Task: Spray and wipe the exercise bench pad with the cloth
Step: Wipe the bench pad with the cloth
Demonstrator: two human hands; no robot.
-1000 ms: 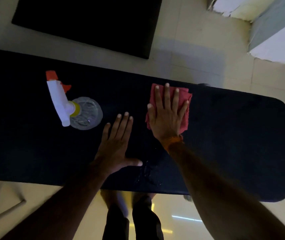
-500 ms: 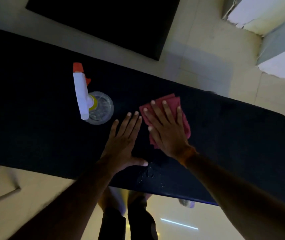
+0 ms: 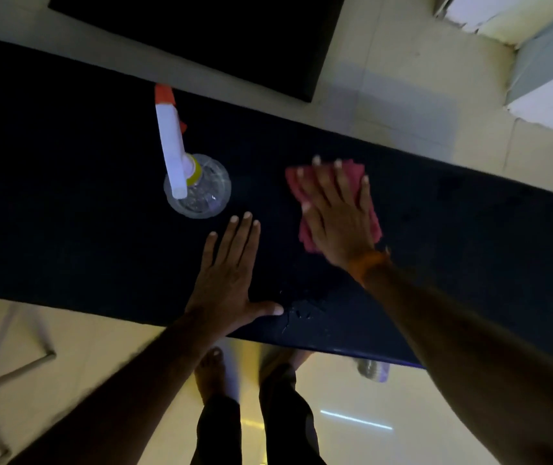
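Note:
The black bench pad (image 3: 469, 236) runs across the view. A red cloth (image 3: 355, 174) lies on it right of the middle, and my right hand (image 3: 335, 216) presses flat on top of it with fingers spread. My left hand (image 3: 228, 273) rests flat on the pad near its front edge, fingers apart, holding nothing. A clear spray bottle (image 3: 201, 189) with a white and orange trigger head stands upright on the pad, just beyond my left hand. Wet droplets (image 3: 302, 312) glisten on the pad by my left thumb.
A second black pad (image 3: 201, 38) lies on the tiled floor beyond the bench. A pale block or wall base (image 3: 547, 68) stands at the top right. A metal frame leg (image 3: 10, 374) shows at the lower left. My feet (image 3: 214, 370) stand below the bench's front edge.
My right hand has slid the cloth rightwards and away from my left hand. The left hand stays planted. The view has shifted, so the bottle sits nearer the middle.

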